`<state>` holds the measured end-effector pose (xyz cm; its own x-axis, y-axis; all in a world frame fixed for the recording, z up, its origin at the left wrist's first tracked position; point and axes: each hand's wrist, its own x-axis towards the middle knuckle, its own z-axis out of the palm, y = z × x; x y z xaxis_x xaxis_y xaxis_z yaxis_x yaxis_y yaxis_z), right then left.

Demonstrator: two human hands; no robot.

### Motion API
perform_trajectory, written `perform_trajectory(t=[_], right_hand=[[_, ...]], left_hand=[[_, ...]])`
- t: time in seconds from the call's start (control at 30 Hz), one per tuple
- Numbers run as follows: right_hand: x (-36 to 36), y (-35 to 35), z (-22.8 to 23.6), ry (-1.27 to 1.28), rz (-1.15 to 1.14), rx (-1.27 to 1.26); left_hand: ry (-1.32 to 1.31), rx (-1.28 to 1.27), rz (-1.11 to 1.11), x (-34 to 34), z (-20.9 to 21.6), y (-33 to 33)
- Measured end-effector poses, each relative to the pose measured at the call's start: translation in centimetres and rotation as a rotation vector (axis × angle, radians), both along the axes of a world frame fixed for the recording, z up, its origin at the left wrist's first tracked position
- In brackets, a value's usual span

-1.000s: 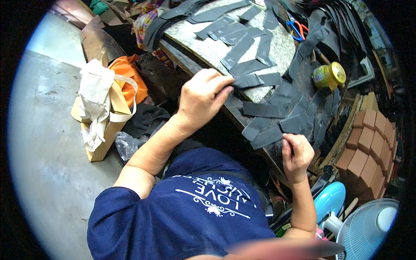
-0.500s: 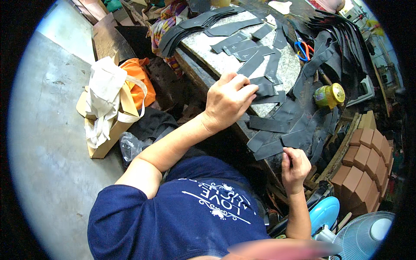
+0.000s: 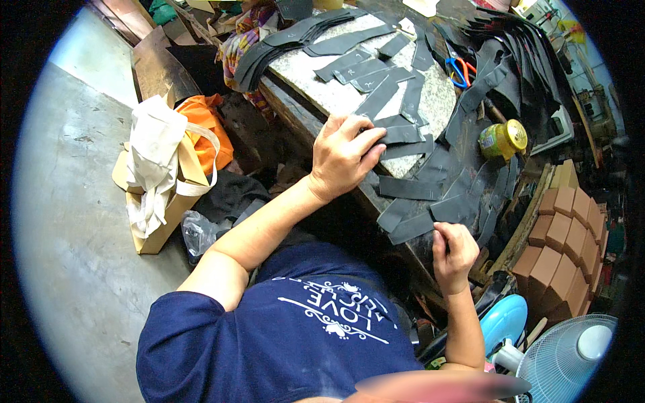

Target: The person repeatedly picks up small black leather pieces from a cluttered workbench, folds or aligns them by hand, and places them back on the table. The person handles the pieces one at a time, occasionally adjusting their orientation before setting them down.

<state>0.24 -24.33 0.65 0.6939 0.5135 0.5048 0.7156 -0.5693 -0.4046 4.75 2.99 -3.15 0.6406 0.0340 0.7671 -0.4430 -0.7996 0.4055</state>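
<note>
My left hand (image 3: 346, 158) is over the near edge of a pale stone slab (image 3: 440, 101), fingers bent and pressed together on the end of a dark grey leather-like strip (image 3: 401, 133). That strip lies almost flat, overlapping others. Lower right, my right hand (image 3: 455, 256) is curled with thumb and forefinger close together, beside the end of another dark strip (image 3: 412, 229). Whether anything is between those fingertips is too small to tell. Several dark cut pieces (image 3: 411, 188) lie scattered between both hands, some with pale marks.
A stack of long dark strips (image 3: 282, 47) lies at the slab's far left. Scissors (image 3: 461, 72) with blue and red handles and a yellow-lidded jar (image 3: 504, 140) stand right. Brown blocks (image 3: 564, 242) and a fan (image 3: 571, 356) are lower right; a cardboard box (image 3: 161, 218) is left.
The view has shifted slightly. The strip at my left fingers was bent upward and now lies flatter. My right hand stays beside the lower strips.
</note>
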Motion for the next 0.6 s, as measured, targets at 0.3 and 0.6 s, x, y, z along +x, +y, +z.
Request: perform_trajectory(t=[0.3,0.6], right_hand=[[0.0,0.1,0.1,-0.025,-0.008,-0.009],[0.0,-0.2,-0.4,-0.072,-0.005,0.042]], left_hand=[[-0.010,0.041,0.008,-0.3,1.2,0.5],[-0.135,0.116,0.151,5.4,4.9,3.9]])
